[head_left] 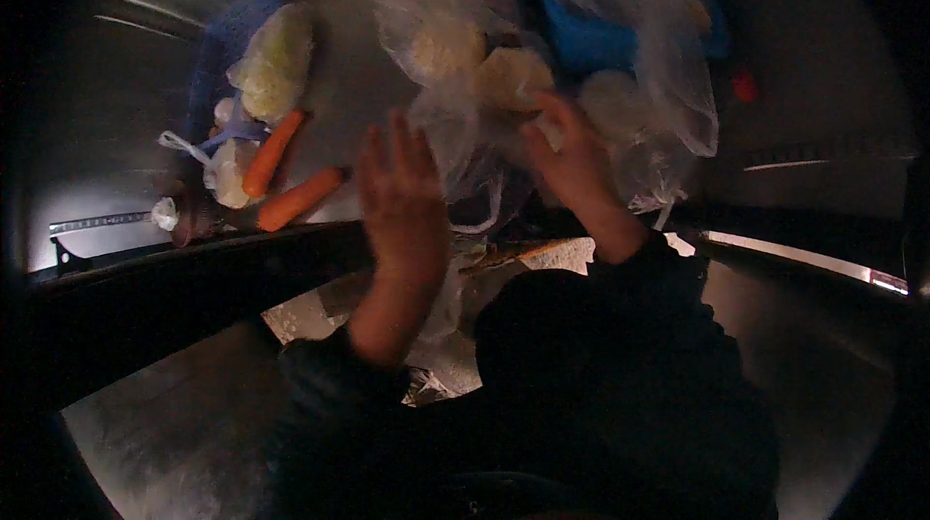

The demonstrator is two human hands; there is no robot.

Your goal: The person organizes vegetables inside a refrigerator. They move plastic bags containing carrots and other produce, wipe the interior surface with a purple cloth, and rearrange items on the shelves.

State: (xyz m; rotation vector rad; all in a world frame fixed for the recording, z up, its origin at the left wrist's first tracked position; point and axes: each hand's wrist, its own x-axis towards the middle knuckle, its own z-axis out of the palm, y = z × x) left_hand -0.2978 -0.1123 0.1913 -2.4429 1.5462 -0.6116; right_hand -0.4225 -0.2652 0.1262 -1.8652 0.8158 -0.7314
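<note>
My left hand (402, 196) is raised over the near part of the counter with its fingers stretched out, a little smeared, and nothing shows in it. Beside it lies a clear plastic bag (446, 118), with a pale yellowish round thing (446, 47) showing through. My right hand (576, 162) has its thumb and fingertips apart, next to a second pale round thing (513, 76). Whether the fingertips touch it, I cannot tell. Two orange carrots (302, 198) lie to the left of my left hand.
A wrapped pale green cabbage-like vegetable (276, 60) leans by a blue-violet basket (228, 45) at the left. Farther right stands a blue bin (581, 36) with a clear bag (668, 65) draped over it. A small red thing (744, 86) lies at the right.
</note>
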